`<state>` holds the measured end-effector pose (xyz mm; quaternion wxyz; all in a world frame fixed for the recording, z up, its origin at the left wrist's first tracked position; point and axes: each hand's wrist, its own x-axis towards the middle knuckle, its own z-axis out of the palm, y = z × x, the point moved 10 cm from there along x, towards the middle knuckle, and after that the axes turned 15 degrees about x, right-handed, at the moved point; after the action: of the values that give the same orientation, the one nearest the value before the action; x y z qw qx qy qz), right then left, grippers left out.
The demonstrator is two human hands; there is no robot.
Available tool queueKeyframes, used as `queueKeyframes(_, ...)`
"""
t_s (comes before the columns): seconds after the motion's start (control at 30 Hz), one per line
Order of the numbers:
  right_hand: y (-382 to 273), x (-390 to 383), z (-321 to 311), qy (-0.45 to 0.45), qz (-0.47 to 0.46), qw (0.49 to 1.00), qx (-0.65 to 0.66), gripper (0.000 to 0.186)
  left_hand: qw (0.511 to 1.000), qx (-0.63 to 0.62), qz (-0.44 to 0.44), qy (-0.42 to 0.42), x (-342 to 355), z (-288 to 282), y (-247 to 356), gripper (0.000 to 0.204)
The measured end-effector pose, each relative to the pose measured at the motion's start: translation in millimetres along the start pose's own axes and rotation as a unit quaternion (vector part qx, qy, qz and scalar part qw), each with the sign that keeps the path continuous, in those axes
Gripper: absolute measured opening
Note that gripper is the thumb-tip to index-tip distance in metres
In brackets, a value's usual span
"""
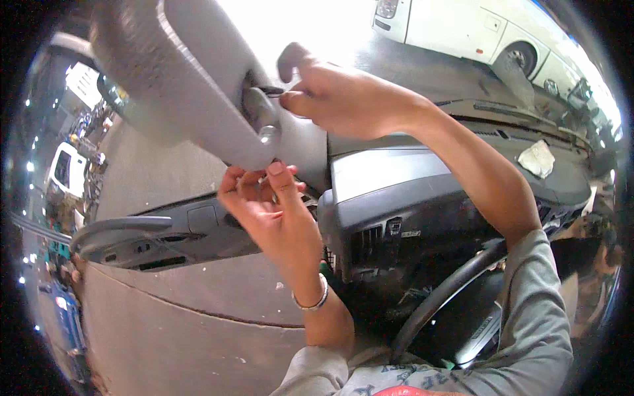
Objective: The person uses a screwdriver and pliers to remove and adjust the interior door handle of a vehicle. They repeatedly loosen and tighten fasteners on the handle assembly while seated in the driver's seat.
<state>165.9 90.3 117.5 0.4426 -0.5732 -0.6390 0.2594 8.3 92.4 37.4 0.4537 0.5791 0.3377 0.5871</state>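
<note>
A grey moulded panel (198, 86), which looks like cab trim, crosses the upper left, with a recess holding a curved fitting (257, 105) and a shiny metal piece (267, 135). My right hand (337, 99) is closed beside the recess on a slim dark item, perhaps a tool, partly hidden by the fingers. Under the panel's lower corner, my left hand (264, 211) has its fingers curled up, thumb at the edge; whatever they might hold is hidden.
The dashboard (370, 181) bears a crumpled pale cloth (536, 158), with a steering wheel (429, 307) below. An open vehicle door (198, 221) extends left above concrete floor (191, 297). Outside stand a white bus (456, 30) and, far left, a blue object (66, 317).
</note>
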Motion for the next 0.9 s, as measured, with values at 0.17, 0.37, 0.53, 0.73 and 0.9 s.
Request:
queueKeyframes(0.17, -11, -6, -2, 0.016, -0.115, 0.991, -0.068, 0.027, 0.993, 0.112, -0.005, -0.042, -19, 5, 16, 0.046)
queueKeyframes(0.37, -12, -4, -6, -0.021, -0.021, 1.000, 0.002, 0.032, 0.912, -0.297, -0.194, -0.203, -16, 78, -77, 0.030)
queueKeyframes(0.53, -4, 0, -5, -0.034, 0.000, 0.999, 0.009, 0.034, 0.862, -0.430, -0.139, -0.228, 22, 101, -67, 0.036)
queueKeyframes(0.73, -12, 0, 0, -0.062, 0.010, 0.994, -0.087, 0.038, 0.840, -0.450, -0.093, -0.289, 36, 112, -62, 0.038)
queueKeyframes(0.9, 11, -2, -12, -0.018, 0.083, 0.995, 0.042, 0.040, 0.807, -0.509, -0.095, -0.284, 40, 138, -68, 0.034)
